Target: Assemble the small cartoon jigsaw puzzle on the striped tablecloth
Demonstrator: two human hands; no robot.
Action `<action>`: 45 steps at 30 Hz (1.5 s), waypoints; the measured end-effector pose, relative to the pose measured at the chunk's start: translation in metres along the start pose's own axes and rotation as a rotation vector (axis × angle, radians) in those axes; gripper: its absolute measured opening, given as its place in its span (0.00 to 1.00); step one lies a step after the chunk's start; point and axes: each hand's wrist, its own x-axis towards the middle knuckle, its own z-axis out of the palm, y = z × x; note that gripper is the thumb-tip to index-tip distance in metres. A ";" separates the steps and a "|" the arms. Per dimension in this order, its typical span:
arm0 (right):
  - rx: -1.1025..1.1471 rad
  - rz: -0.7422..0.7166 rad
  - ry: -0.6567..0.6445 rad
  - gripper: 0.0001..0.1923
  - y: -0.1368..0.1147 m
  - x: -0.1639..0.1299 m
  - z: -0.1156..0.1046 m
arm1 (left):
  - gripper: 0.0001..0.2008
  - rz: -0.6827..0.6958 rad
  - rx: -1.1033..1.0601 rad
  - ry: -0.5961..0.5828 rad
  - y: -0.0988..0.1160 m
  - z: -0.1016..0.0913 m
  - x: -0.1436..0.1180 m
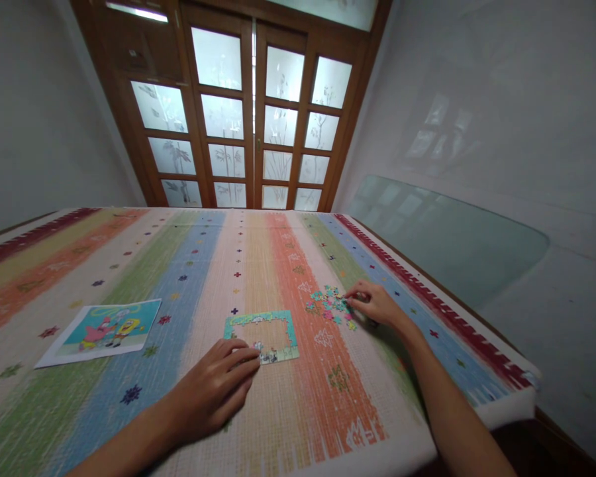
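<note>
Open-centred puzzle border (291,329) beside loose pieces (332,303)

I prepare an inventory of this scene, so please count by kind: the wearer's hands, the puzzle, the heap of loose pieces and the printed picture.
Left hand and right hand: 2
Partly built puzzle: 1
Heap of loose pieces: 1 (single pieces overlap, not countable)
Printed picture: 1
Total: 5
</note>
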 end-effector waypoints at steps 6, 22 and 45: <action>-0.099 -0.010 -0.099 0.10 -0.001 0.001 0.014 | 0.17 0.002 0.014 0.011 0.001 -0.002 0.001; 0.240 0.078 -0.092 0.15 -0.020 0.003 0.014 | 0.17 -0.011 -0.017 0.001 0.002 -0.002 0.001; 0.204 -0.265 -0.158 0.05 -0.134 0.033 0.119 | 0.17 -0.053 -0.050 -0.031 0.007 -0.002 0.003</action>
